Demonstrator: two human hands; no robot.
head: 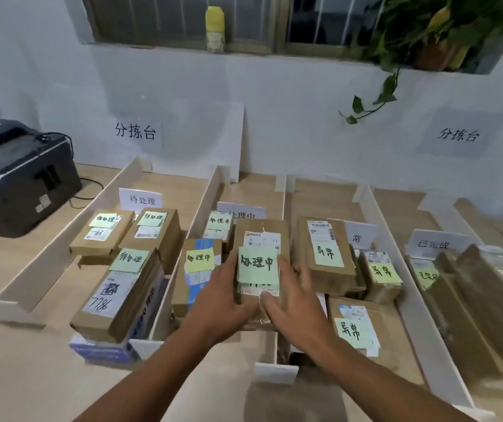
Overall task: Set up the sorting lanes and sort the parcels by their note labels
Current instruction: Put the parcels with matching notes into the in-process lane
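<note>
Parcels are lying in lanes fenced by white dividers on the worktop, each lane headed by a standing card. One brown parcel — its green note reading 处理中 — is being clasped from both sides in the second lane from the left, before the matching 处理中 card. The left hand is cupping its left flank and the right hand its right flank, thumb lying on the near face; neither hand is spread flat. The two-sided grip is presumably keeping the box square while it settles beside the like-labelled parcels. Neighbouring lanes are holding 待处理 parcels toward the left edge and 异常 parcels on the right.
</note>
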